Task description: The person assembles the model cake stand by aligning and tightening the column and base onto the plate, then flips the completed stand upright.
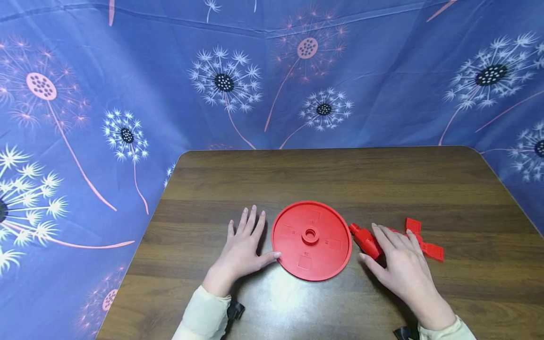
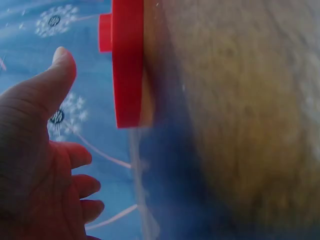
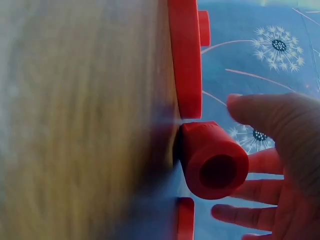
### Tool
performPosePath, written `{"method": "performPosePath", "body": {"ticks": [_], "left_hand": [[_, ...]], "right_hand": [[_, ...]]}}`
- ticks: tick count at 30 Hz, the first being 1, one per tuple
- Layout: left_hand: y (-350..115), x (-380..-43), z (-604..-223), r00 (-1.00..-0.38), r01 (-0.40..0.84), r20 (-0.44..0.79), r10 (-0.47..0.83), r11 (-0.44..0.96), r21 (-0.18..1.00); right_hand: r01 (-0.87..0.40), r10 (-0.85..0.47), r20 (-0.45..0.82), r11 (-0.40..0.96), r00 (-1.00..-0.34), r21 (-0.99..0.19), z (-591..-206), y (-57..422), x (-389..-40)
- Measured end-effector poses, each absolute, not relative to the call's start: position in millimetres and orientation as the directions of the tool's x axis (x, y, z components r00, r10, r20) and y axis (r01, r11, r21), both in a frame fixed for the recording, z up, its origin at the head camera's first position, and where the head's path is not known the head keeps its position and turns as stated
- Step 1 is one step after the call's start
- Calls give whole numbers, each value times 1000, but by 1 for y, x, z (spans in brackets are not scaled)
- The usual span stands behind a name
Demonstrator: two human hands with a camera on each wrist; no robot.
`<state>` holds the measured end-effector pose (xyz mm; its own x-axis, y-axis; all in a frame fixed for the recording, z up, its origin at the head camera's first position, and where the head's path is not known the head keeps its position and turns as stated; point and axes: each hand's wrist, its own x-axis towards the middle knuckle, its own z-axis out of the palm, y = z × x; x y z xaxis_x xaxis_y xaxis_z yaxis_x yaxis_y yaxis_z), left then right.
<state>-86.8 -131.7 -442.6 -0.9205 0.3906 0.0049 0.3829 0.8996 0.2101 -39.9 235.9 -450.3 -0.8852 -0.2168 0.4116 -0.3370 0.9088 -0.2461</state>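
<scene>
A round red plastic disc [image 1: 325,259] with a raised rim and a hollow hub at its centre lies flat on the wooden table. My left hand [image 1: 240,255] is at its left, fingers spread and thumb tip at the rim. In the left wrist view, that thumb stands apart from the disc's edge [image 2: 128,75]. To the disc's right lies a red stepped tube [image 1: 364,240]; its hollow end [image 3: 217,171] faces the right wrist camera. My right hand [image 1: 403,264] reaches over the tube with extended fingers, partly hiding it and a red piece with flat arms [image 1: 432,251].
The brown wood-grain table [image 1: 204,179] has a rounded far edge. Behind it hangs a blue cloth [image 1: 170,71] printed with dandelions. Both forearms wear pale sleeves [image 1: 203,314] with black straps [image 1: 235,310] at the wrists.
</scene>
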Motion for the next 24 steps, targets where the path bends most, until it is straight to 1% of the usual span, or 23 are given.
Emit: {"method": "performPosePath", "body": {"ticks": [4,7,11,15,19,24], "left_hand": [[-125,-87,-443,-895,428,-37,445,878,213],[-119,-87,-444,-875,459,-66,480,864,205],[-113,-88,-443,-856,484,-105,506,856,182],[-110,-89,-444,-849,491,-141,510,858,151],[-108,-89,-445,-844,487,-166,509,859,157],[-106,-91,-446,-841,482,-184,509,859,174]], "right_hand": [[-344,-227,423,912,-877,-225,-452,234,-39],[-327,-222,413,923,-883,-204,-452,234,-39],[-293,-209,381,939,-901,-179,-452,233,-38],[-291,-215,370,942,-904,-165,-452,234,-39],[-307,-220,393,936,-893,-174,-453,234,-40],[-308,-184,445,924,-877,-225,-447,236,-42]]}}
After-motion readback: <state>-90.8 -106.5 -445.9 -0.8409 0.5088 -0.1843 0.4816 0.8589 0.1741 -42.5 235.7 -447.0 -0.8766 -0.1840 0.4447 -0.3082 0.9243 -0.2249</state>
